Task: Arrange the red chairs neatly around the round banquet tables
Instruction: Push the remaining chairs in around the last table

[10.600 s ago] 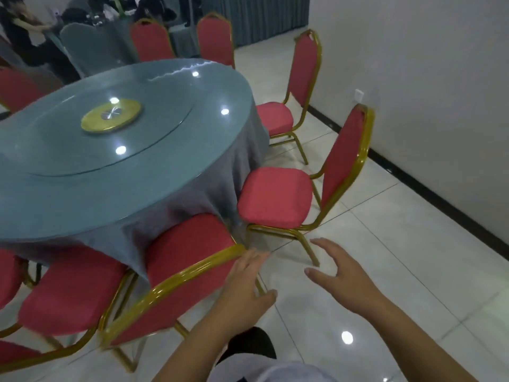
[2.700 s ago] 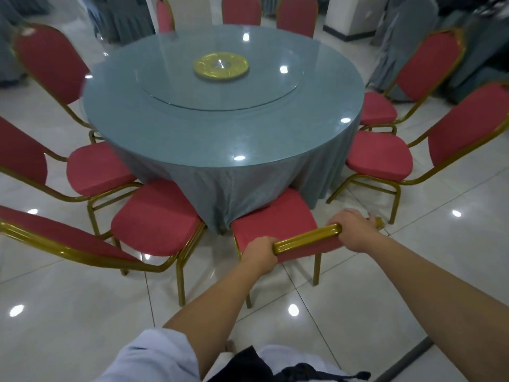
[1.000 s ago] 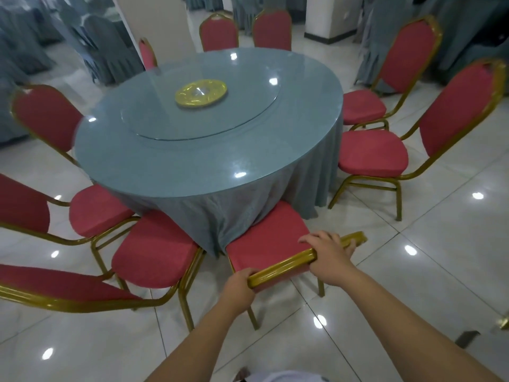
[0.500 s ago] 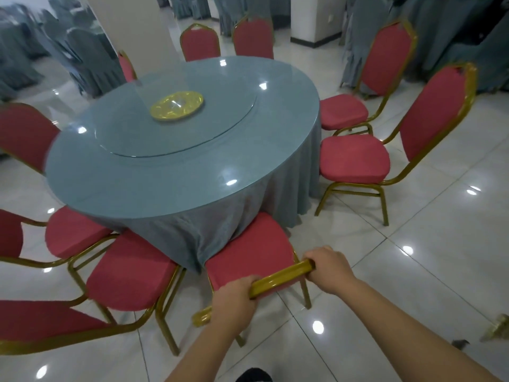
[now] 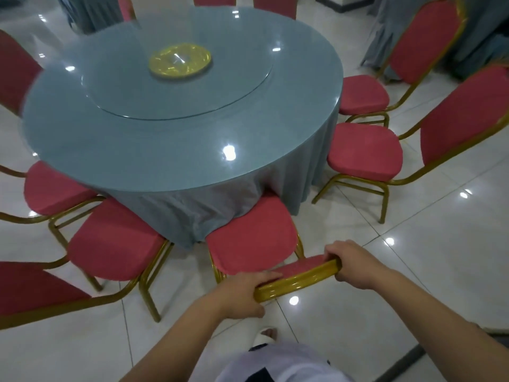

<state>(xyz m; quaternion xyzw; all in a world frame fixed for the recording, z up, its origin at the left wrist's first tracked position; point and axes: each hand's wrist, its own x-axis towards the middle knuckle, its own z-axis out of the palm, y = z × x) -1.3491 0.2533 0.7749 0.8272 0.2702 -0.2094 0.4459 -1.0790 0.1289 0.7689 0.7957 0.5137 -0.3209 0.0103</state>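
Red chair (image 5: 249,237) | left hand (image 5: 242,295) and right hand (image 5: 355,264) gripped its backrest | risk: pushing further could snag bench (image 5: 176,119) cloth

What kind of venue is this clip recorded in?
Most likely a restaurant or hotel banquet hall: a round table draped in grey-blue cloth with a glass turntable, ringed by red gold-framed chairs, with more draped furniture behind on a glossy tiled floor.

Head-worn view, steeply down over round table (image 5: 176,139) (close, wide-angle).
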